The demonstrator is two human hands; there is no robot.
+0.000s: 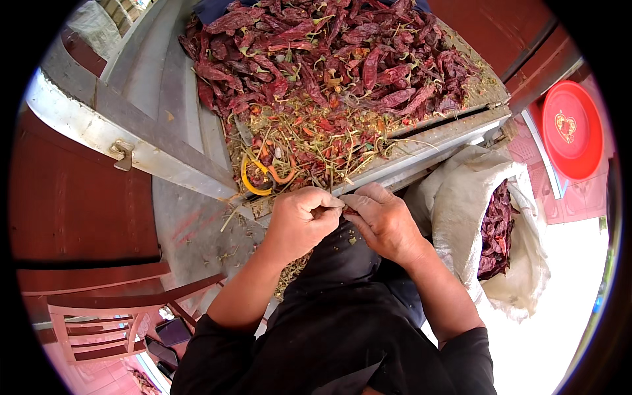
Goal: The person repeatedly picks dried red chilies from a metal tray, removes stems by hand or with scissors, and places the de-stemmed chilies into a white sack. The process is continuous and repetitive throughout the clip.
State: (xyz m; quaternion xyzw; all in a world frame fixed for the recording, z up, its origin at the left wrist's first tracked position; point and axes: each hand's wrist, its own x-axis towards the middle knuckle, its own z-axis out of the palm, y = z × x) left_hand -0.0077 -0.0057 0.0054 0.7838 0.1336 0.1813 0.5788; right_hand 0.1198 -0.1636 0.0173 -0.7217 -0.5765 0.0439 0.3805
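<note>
My left hand (307, 213) and my right hand (381, 217) meet fingertip to fingertip over my lap, just off the table's near edge. A small bit of dried red chilli (350, 211) shows under the fingers of my right hand, which pinches it. My left thumb and forefinger are pressed together beside it; whatever lies between them is hidden. Beyond the hands, a big heap of dried red chillies (316, 59) covers the table. Stalks, seeds and broken flakes (321, 148) lie along its near side. Scissors with a yellow and an orange handle (256, 178) rest among these scraps.
A white woven sack (456, 197) with dried chillies (496, 237) inside stands open at my right. Farther right is a red plastic basin (572, 131). A grey metal-edged frame (133, 143) bounds the table's left. A wooden chair (98, 326) stands at lower left.
</note>
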